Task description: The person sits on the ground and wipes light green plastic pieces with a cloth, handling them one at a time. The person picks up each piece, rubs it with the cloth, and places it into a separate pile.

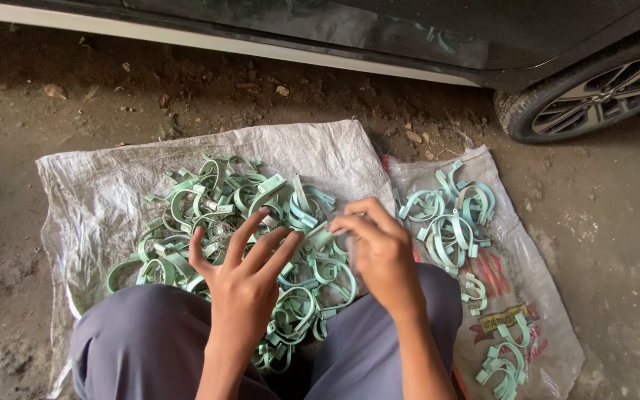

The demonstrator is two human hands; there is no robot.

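A big heap of pale green curved clamps (216,215) lies on a white woven sack (105,185) spread on the dirt. My left hand (242,274) hovers over the heap with fingers spread, its fingertips touching the clamps. My right hand (379,248) is curled, pinching one green clamp (318,237) at the heap's right edge. A smaller pile of clamps (450,218) sits to the right on a second sack (535,281). A few more clamps (504,359) lie near that sack's front corner.
My knees in grey trousers (142,341) frame the bottom of the view. A dark car body (438,30) and its wheel (594,96) stand close behind the sacks at the top right. Bare dirt ground (9,281) with small stones surrounds the sacks.
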